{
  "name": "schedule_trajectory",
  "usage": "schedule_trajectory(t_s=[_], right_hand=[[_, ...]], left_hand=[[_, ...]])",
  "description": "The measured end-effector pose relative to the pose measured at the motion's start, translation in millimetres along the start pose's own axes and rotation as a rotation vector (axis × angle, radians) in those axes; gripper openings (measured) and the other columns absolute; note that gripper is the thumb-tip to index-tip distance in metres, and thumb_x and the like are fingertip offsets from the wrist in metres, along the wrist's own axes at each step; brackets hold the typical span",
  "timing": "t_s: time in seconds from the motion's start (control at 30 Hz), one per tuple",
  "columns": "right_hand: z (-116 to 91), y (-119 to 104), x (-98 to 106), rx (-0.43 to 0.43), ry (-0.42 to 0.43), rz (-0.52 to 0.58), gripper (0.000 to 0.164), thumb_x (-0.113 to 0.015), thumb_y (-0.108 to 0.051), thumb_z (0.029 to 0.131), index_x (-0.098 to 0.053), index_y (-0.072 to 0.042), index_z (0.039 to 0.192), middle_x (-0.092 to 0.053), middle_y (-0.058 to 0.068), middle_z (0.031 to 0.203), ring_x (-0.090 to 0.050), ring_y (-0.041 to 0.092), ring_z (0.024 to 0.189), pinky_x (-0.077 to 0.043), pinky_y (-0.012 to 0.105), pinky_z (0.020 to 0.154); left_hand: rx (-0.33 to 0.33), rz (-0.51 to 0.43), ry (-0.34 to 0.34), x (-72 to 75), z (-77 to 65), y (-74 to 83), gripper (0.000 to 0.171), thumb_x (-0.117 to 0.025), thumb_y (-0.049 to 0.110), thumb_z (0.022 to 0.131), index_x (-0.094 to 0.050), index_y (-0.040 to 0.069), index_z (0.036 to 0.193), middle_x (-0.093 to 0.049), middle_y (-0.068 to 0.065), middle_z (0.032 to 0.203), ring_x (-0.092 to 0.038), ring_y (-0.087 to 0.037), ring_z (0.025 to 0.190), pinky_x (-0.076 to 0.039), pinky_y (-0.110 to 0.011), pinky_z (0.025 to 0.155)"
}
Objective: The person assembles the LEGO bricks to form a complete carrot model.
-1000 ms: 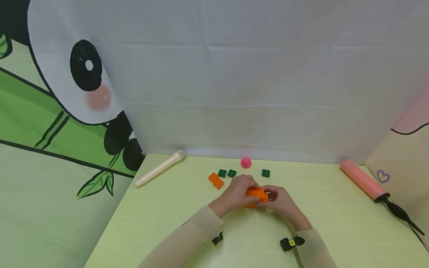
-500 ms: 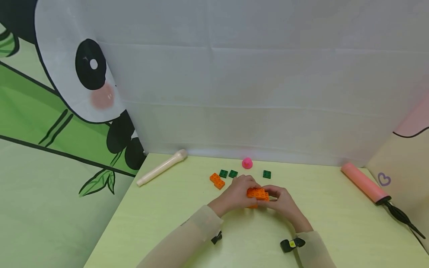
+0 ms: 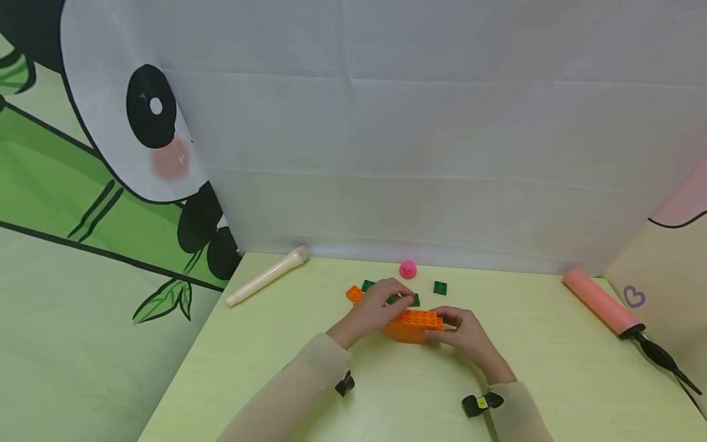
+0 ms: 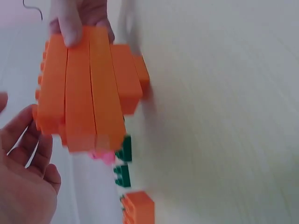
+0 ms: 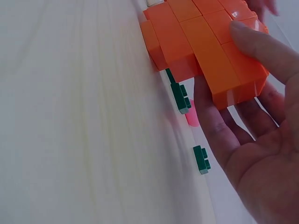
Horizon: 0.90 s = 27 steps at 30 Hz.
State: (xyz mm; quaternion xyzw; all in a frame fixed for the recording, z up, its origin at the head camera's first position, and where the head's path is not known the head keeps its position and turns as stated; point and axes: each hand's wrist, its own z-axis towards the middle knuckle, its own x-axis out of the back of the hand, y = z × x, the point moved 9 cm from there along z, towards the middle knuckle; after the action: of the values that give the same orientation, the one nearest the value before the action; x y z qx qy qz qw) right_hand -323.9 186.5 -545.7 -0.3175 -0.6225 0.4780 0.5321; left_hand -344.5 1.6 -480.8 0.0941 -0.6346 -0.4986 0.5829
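Note:
An orange structure of stacked toy building bricks (image 3: pixel 411 326), several layers wide at the top and narrowing to a small foot below, is held close over the table. My right hand (image 3: pixel 466 334) grips its right end, the thumb on the near face and the fingers behind, as the right wrist view shows. My left hand (image 3: pixel 381 304) is just behind its left end, fingers loosely bent and holding nothing; in the left wrist view the left fingertips (image 4: pixel 32 112) come right up to the studs. Green bricks (image 3: pixel 416 299) show just beyond the left fingers.
Behind the hands lie another green brick (image 3: pixel 440 287), a loose orange brick (image 3: pixel 354 294) and a pink round toy (image 3: pixel 407 269). A pale tube (image 3: pixel 267 276) lies at the back left of the table, a pink hand pump (image 3: pixel 602 302) at the right. A white sheet (image 3: pixel 397 135) stands behind.
My left hand has let go of the brick structure and moved left and back, baring its left part and green bricks behind. My right hand keeps its grip in place.

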Motion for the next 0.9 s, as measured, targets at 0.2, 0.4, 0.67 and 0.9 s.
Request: schedule_trajectory(t_s=[0.2,0.4,0.67,0.9], right_hand=[[-4,3,-2,-0.035,0.017,-0.013,0.042,-0.089,-0.020,0.086,-0.074,-0.004,0.122,-0.072,0.010,0.123,-0.065,0.032,0.117,-0.053,0.050,0.101],[-8,2,-6,-0.033,0.021,-0.008,0.040,-0.089,-0.020,0.086,-0.074,-0.005,0.121,-0.073,0.009,0.121,-0.066,0.031,0.115,-0.054,0.048,0.100],[-9,0,-8,-0.041,0.013,0.031,0.040,-0.089,-0.018,0.086,-0.074,-0.004,0.121,-0.072,0.010,0.122,-0.066,0.030,0.116,-0.054,0.045,0.100],[-9,-1,-8,-0.039,0.017,0.018,0.042,-0.089,-0.020,0.086,-0.074,-0.004,0.123,-0.072,0.009,0.123,-0.066,0.030,0.117,-0.053,0.049,0.101]], left_hand=[[0.084,0.112,0.127,30.1,-6.8,-43.6,0.022,-0.056,0.013,0.109,-0.074,0.007,0.120,-0.067,0.001,0.115,-0.060,-0.019,0.105,-0.053,-0.037,0.095],[0.055,0.325,0.159,42.1,-17.4,-72.9,0.024,-0.061,-0.007,0.096,-0.076,0.004,0.113,-0.068,-0.007,0.111,-0.059,-0.027,0.102,-0.052,-0.041,0.093],[0.068,0.448,0.160,45.0,-25.9,-91.7,0.038,-0.066,-0.013,0.091,-0.074,0.007,0.122,-0.066,-0.008,0.125,-0.056,-0.032,0.116,-0.045,-0.048,0.105],[0.076,0.456,0.172,46.9,-29.0,-94.6,0.032,-0.071,-0.007,0.092,-0.075,0.007,0.120,-0.068,-0.009,0.123,-0.059,-0.032,0.112,-0.048,-0.049,0.102]])
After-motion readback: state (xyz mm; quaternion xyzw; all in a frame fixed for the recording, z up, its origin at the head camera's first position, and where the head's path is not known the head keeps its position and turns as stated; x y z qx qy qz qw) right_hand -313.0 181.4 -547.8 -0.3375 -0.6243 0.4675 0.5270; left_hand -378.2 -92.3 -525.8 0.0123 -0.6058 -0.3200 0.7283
